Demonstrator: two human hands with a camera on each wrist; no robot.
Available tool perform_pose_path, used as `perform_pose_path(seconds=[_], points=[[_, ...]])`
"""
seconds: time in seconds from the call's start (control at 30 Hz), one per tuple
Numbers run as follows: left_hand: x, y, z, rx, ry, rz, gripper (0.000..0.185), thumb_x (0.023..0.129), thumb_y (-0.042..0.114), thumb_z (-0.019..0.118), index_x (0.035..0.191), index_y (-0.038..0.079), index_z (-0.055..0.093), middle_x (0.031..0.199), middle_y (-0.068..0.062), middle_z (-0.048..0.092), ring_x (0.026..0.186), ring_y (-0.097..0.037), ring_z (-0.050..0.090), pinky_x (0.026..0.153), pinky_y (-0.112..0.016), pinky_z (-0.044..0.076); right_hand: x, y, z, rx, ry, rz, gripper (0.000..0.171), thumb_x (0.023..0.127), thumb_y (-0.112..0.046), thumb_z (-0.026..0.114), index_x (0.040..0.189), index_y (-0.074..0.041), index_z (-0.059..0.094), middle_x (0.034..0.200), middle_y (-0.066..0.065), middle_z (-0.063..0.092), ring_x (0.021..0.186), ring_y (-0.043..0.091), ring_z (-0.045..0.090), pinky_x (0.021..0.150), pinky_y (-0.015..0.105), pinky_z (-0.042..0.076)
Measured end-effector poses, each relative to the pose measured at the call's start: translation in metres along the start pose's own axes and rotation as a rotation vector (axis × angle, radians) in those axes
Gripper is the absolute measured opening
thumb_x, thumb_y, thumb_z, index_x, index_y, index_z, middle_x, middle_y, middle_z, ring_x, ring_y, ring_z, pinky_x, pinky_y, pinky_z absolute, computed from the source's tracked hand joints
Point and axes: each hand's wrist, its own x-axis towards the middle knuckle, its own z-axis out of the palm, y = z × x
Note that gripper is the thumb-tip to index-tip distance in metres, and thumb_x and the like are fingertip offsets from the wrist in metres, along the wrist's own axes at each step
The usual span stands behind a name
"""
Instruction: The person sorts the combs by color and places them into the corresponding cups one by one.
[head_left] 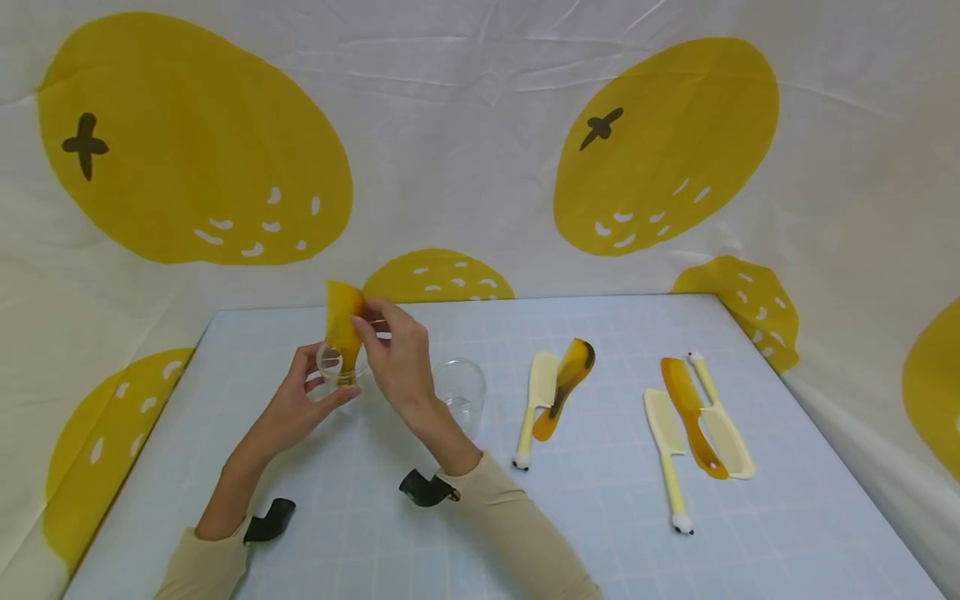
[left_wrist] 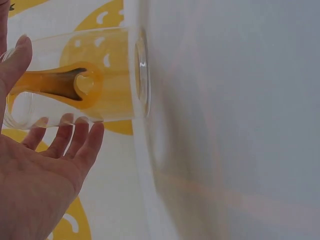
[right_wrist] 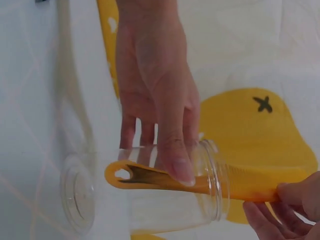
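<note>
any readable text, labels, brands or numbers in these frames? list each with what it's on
None: no words, brands or numbers are readable in any view.
Backdrop cloth: only printed yellow fruit shapes with dark cross marks, no lettering.
Amber comb held by the right hand in the clear jar steadied by the left hand: no print visible.
Combs lying on the table: no marking visible.

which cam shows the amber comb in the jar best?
Right wrist: the amber comb shows nearly whole, handle inside the clear jar, teeth end pinched by the right hand. Left wrist shows only the handle; head view shows it small, partly behind the fingers.
</note>
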Motion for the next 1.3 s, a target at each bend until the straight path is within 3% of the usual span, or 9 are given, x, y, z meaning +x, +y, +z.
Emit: perform_pose_path(seconds=[0.37,0.6,0.87,1.3], points=[[0.000,-0.002,0.002,-0.023,0.004,0.038,0.077,0.093,0.018,0.079,0.148,0.005,0.027,0.147,-0.017,0.039,0.137,-0.040,0.038,0.114,-0.068,0.030,-0.002,0.006,0.001,-0.095,-0.109,0.055,0.024,0.099,-0.012,0.070,0.120,0.000,0.070,0.110,0.011,0.074,0.089,0.017,0.072,0.075,0.009,0.054],[0.001,-0.001,0.002,-0.008,0.003,0.039,0.079,0.093,0.019,0.079,0.149,0.004,0.026,0.148,-0.019,0.039,0.137,-0.041,0.038,0.114,-0.069,0.030,-0.001,0.005,-0.004,-0.157,-0.166,0.070,0.033,0.100,-0.011,0.068,0.130,0.003,0.063,0.121,0.014,0.069,0.099,0.020,0.071,0.082,0.013,0.055],[0.002,0.000,0.001,0.013,0.012,0.035,0.079,0.093,0.020,0.079,0.149,0.004,0.026,0.147,-0.022,0.040,0.137,-0.042,0.038,0.113,-0.069,0.030,0.001,-0.006,-0.016,-0.088,-0.120,0.113,0.049,0.099,-0.012,0.068,0.142,0.001,0.048,0.128,0.016,0.058,0.104,0.025,0.065,0.090,0.021,0.056],[0.000,0.000,0.000,0.011,0.006,0.044,0.079,0.094,0.018,0.078,0.150,0.003,0.025,0.146,-0.023,0.040,0.136,-0.042,0.039,0.112,-0.069,0.031,-0.003,-0.017,-0.048,-0.034,-0.121,-0.096,0.025,0.098,-0.006,0.068,0.121,0.003,0.062,0.118,0.016,0.065,0.096,0.025,0.068,0.088,0.034,0.060]])
